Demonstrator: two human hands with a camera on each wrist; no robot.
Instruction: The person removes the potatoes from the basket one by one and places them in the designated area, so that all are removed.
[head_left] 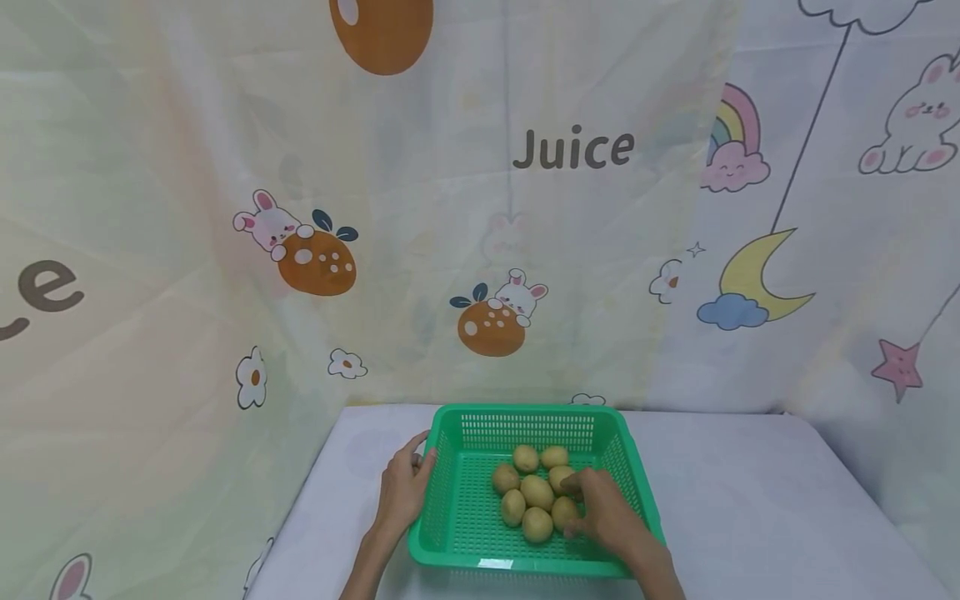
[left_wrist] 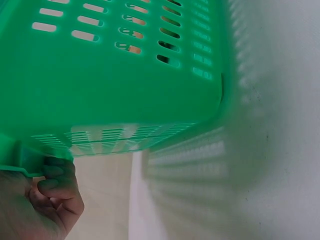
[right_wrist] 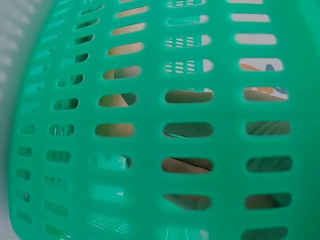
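A green plastic basket (head_left: 468,533) with slotted walls sits on the white-covered table, with several round, yellowish-brown potatoes (head_left: 537,492) clustered on its floor. At the basket's left side, my left hand (head_left: 405,487) holds the rim; the left wrist view shows that hand's curled fingers (left_wrist: 59,187) against the basket's edge. My right hand (head_left: 603,512) reaches over the right side into the basket. Its thumb and fingers are spread apart at the potatoes on the cluster's right side; whether they pinch one cannot be made out. The right wrist view sees this hand only in pieces through the slots.
The white tabletop (head_left: 750,492) extends to the right of the basket and a little to its left. Behind and at both sides hangs a printed cloth (head_left: 405,333) with rabbits, oranges and a moon.
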